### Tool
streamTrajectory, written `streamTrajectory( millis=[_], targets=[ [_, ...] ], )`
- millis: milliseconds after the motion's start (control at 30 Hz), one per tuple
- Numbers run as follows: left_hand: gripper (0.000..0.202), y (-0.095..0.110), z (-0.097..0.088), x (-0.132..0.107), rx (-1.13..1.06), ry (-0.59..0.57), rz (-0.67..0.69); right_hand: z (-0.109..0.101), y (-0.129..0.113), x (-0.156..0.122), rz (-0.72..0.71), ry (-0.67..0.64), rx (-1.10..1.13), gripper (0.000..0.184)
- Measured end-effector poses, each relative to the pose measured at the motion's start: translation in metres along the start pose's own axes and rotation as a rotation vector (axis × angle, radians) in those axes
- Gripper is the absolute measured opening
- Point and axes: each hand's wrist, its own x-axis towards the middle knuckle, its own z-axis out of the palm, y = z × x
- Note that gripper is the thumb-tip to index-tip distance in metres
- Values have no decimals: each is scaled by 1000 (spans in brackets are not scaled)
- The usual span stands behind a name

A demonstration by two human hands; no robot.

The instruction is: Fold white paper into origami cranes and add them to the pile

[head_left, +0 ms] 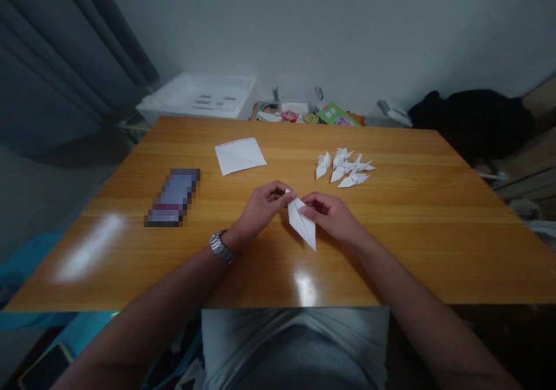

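Your two hands meet over a wooden tabletop point(434, 222), working one folded white paper point(303, 223) between them, near the middle of the table and in front of your body. The single piece is long and kite-shaped, one sharp tip slanting down toward you. Your left hand point(263, 204) has thumb and fingers pinched together on its upper end; your right hand point(333, 213) grips its right side, thumb pressed on the upper face and fingers curled close. One metal watch point(222, 247) circles your left wrist.

Just beyond your right hand sit what look like five finished paper birds: one lone bird point(323, 166) at the left and a cluster point(354, 179) of about four beside it, overlapping so closely that you cannot be certain of the count. Beyond your left hand lies one loose white sheet point(241, 156), flat, its row of punched holes along the far edge. To its left and nearer you rests one phone-like device point(172, 199), its screen blurred into blocks.

Past the table's far edge stand one white tray point(174, 97) and a jumble of small goods, among them one green packet point(334, 115), one red packet point(289, 116) and one round yellowish item point(310, 119). One black bundle point(473, 117) slumps at the right; grey curtain point(52, 59) hangs at the left.
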Motion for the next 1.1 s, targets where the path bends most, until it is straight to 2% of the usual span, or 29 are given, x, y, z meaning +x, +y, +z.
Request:
streamTrajectory(
  millis=[233,433,700,1100],
  targets=[
    [30,-4,1,1,-133,6,-24,-1,2,1,-2,148,-43,29],
    [30,-6,2,0,-186,-10,-60,1,4,1,-16,132,-26,26],
    [28,0,4,-2,-107,-2,-67,7,3,1,-25,152,-42,27],
    [23,-3,7,-3,-37,68,-48,11,4,0,-18,139,-60,25]
  ],
)
